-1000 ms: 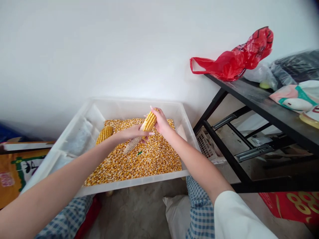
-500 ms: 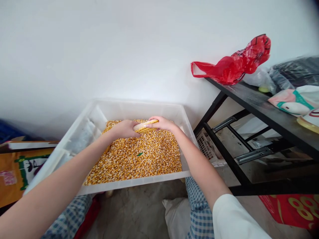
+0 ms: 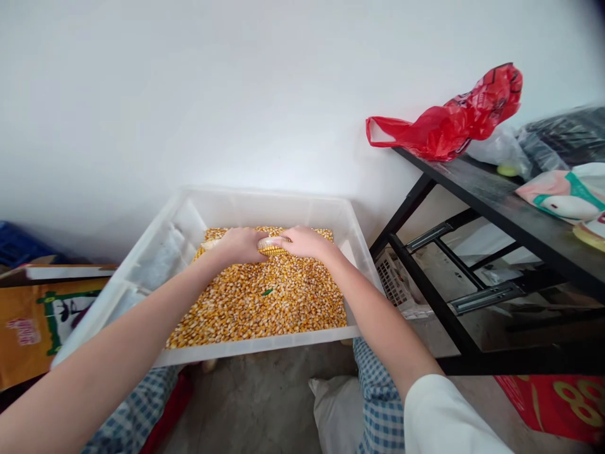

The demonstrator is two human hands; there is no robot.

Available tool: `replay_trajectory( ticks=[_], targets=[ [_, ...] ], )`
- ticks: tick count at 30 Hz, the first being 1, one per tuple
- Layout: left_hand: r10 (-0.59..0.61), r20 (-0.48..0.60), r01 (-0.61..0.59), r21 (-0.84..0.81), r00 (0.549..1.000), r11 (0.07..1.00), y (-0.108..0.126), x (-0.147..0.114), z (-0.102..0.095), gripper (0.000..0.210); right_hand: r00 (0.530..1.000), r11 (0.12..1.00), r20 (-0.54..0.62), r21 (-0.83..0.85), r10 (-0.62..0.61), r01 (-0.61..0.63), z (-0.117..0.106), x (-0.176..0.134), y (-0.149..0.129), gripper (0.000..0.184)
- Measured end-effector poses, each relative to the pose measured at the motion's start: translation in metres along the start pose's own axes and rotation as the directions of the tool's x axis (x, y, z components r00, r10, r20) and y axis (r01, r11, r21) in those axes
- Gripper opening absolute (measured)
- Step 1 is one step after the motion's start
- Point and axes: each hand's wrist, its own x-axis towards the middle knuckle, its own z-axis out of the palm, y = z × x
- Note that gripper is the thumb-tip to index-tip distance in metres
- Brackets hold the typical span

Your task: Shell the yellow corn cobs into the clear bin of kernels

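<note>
Both my hands grip one corn cob (image 3: 272, 248), partly stripped, with yellow kernels along its lower side and a pale bare patch on top. My left hand (image 3: 242, 244) wraps its left end; my right hand (image 3: 302, 242) closes round the right end, thumb on top. They are close together, just over loose corn kernels (image 3: 265, 309) heaped in a translucent plastic bin (image 3: 265, 205). A small green scrap (image 3: 267, 292) lies on the kernels. Most of the cob's two ends is hidden by my fingers.
Right of the bin stands a black metal-framed table (image 3: 496, 195) with a red plastic bag (image 3: 449, 126) on it. A white basket (image 3: 392, 277) sits under it. An orange printed box (image 3: 28, 321) is at left, a pale sack (image 3: 338, 410) on the floor.
My right hand has turned over the cob and moved slightly left and down, covering more of it. My left hand still grips the other end. The view has shifted slightly.
</note>
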Motion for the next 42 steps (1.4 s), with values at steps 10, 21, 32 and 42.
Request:
replay_trajectory(
  ticks=[10,21,32,42],
  targets=[
    [0.049,0.061,-0.05,0.015,0.997,0.999,-0.005,0.002,0.005,0.051,1.0,1.0,-0.008,-0.011,0.024,-0.024,0.019,0.009,-0.003,0.044],
    [0.02,0.055,-0.018,-0.048,0.998,0.999,-0.011,0.005,0.008,0.048,0.989,0.913,0.144,0.403,0.012,-0.07,0.012,0.012,0.036,0.054],
    [0.026,0.028,-0.024,-0.089,0.999,0.996,-0.013,0.003,0.007,0.046,0.995,0.918,0.068,0.386,0.067,-0.088,0.013,0.01,0.032,0.049],
    [0.032,-0.003,-0.032,-0.154,0.999,0.988,-0.017,0.001,0.008,0.047,0.992,0.995,-0.114,0.079,-0.045,0.055,0.007,0.004,0.0,0.035]
  ],
)
